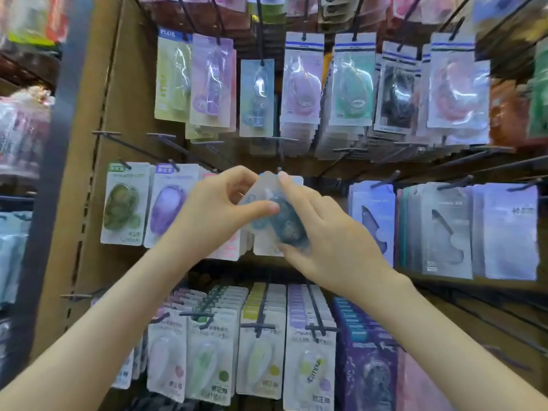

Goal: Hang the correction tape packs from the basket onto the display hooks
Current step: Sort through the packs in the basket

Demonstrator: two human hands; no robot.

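Left hand (pixel 216 215) and right hand (pixel 329 241) cover much of the clear blister pack with dark blue correction tape (pixel 286 222); its print is blurred, unreadable.

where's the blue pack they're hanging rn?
Head view, centre: the blue pack is held tilted between the left hand and the right hand, in front of the middle display row, right of the purple pack.

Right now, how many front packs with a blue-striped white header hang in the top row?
4, side by side right of centre: a pink pack, a green pack, a black pack, then a red-pink pack. More hang partly hidden behind each.
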